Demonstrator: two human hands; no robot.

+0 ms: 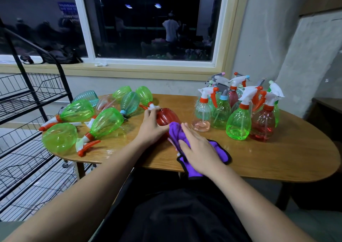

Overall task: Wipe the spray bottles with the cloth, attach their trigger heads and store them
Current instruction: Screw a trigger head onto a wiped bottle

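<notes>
A red spray bottle (pixel 167 116) lies on its side at the middle of the wooden table (pixel 259 160). My left hand (pixel 152 126) grips it near the neck, by its white trigger head (pixel 153 107). My right hand (pixel 197 148) lies flat, fingers straight, on a purple cloth (pixel 175 132) and presses it against the bottle's lower end. Part of the cloth hangs over the table's front edge.
Several green, blue and clear bottles (pixel 107 121) lie on their sides at the table's left. Several upright bottles with trigger heads (pixel 240 119) stand at the right. A black wire rack (pixel 27 101) stands left of the table, below a window.
</notes>
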